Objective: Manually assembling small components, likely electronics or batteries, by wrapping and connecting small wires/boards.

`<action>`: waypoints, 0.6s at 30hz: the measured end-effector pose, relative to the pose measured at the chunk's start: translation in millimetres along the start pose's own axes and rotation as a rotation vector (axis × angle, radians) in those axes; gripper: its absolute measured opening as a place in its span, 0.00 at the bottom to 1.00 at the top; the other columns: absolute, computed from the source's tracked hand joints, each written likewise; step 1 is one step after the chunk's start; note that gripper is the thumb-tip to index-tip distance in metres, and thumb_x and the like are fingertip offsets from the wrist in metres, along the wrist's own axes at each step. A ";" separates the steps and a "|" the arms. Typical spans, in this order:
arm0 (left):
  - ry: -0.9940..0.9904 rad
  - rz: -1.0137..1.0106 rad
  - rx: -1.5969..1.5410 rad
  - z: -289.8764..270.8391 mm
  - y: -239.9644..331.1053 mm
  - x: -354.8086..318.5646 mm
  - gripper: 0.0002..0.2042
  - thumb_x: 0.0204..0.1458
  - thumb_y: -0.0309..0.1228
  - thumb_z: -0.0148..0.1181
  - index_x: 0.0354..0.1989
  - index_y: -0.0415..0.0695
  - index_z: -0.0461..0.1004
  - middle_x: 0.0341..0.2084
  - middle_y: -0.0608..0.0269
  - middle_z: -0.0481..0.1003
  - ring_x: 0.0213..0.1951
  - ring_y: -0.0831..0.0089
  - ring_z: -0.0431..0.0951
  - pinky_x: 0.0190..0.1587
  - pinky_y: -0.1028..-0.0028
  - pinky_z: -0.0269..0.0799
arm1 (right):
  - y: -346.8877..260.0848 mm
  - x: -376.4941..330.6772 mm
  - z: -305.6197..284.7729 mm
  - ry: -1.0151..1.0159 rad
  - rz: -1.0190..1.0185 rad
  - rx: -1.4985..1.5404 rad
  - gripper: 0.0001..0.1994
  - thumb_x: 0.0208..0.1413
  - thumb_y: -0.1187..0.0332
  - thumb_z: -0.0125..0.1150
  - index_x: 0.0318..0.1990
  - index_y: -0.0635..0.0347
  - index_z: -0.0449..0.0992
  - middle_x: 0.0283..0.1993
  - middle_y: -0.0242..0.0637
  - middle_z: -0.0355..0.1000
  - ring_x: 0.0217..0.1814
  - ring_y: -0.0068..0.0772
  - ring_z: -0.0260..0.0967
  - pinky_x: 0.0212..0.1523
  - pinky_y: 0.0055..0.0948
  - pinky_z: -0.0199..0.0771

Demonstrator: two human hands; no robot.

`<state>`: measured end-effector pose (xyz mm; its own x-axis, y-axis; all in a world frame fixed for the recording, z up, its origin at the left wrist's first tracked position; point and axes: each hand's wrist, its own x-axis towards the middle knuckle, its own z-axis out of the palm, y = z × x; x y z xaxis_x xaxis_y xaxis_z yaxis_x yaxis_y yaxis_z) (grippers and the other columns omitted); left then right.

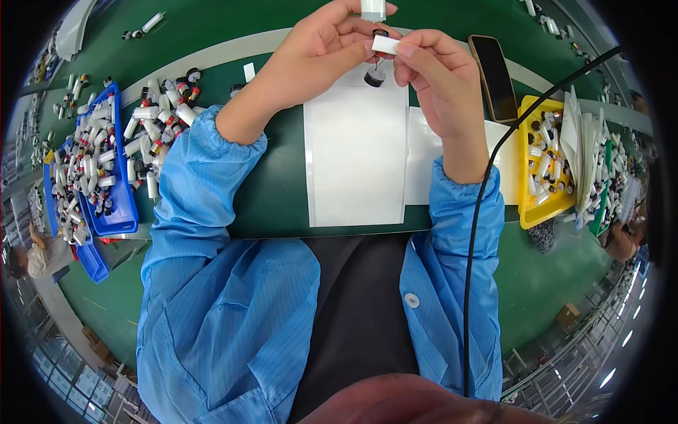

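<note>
Both of my hands meet at the top of the head view, above the upper end of a white sheet [357, 155]. My left hand [318, 53] is closed around a small part with a clear-white cylindrical end [373, 9]; its thumb reaches the near side. My right hand [441, 81] pinches a small white rectangular piece [385, 45] between thumb and fingers, beside the left thumb's tip. Below that piece a round black cap [374, 78] hangs on thin reddish wires. The fingers partly hide how these pieces join.
A pile of white cylindrical parts [159, 116] lies at the left, beside a filled blue tray [116, 212]. On the right are a phone [494, 78] and a yellow tray [547, 208] holding similar parts. A black cable [487, 169] crosses my right forearm.
</note>
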<state>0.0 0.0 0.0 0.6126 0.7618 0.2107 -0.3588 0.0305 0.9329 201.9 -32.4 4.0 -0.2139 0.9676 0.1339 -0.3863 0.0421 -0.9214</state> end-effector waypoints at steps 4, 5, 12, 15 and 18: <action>-0.032 0.047 -0.041 1.2 -6.1 0.0 0.22 0.62 0.17 0.50 0.65 0.37 0.57 0.51 0.58 0.72 0.54 0.73 0.73 0.56 0.73 0.69 | -2.2 -1.2 -0.4 0.008 0.057 -0.048 0.05 0.57 0.76 0.62 0.39 0.66 0.80 0.30 0.34 0.75 0.29 0.21 0.67 0.31 0.20 0.65; -0.027 0.049 -0.039 3.5 -6.5 -0.7 0.22 0.62 0.17 0.50 0.64 0.37 0.58 0.51 0.58 0.72 0.53 0.73 0.74 0.55 0.74 0.69 | -1.8 -3.0 -0.6 0.016 0.066 -0.055 0.05 0.57 0.76 0.63 0.39 0.66 0.80 0.30 0.34 0.75 0.29 0.20 0.67 0.31 0.20 0.65; 0.001 0.024 0.098 1.5 -1.3 -2.6 0.24 0.61 0.18 0.52 0.66 0.36 0.58 0.56 0.53 0.71 0.56 0.71 0.74 0.57 0.74 0.71 | 3.0 -4.3 6.7 0.117 0.000 -0.149 0.06 0.55 0.76 0.65 0.39 0.66 0.80 0.32 0.34 0.77 0.29 0.19 0.69 0.30 0.17 0.67; 0.036 0.008 0.233 10.5 13.7 -7.4 0.27 0.61 0.22 0.54 0.69 0.38 0.57 0.59 0.48 0.70 0.58 0.68 0.74 0.58 0.73 0.72 | 7.0 -4.9 6.6 0.166 -0.046 -0.180 0.06 0.55 0.75 0.66 0.40 0.66 0.79 0.33 0.35 0.77 0.31 0.18 0.71 0.30 0.16 0.69; 0.094 -0.035 0.230 10.6 15.5 -7.0 0.25 0.60 0.23 0.57 0.66 0.37 0.62 0.54 0.49 0.75 0.54 0.69 0.77 0.55 0.73 0.74 | 2.9 -7.1 8.6 0.169 -0.059 -0.227 0.07 0.55 0.75 0.67 0.41 0.66 0.79 0.35 0.35 0.78 0.31 0.18 0.72 0.30 0.16 0.70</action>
<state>-2.3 -11.7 16.1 0.5499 0.8198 0.1595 -0.1621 -0.0826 0.9833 194.6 -41.3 3.6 -0.0371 0.9888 0.1444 -0.1784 0.1357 -0.9746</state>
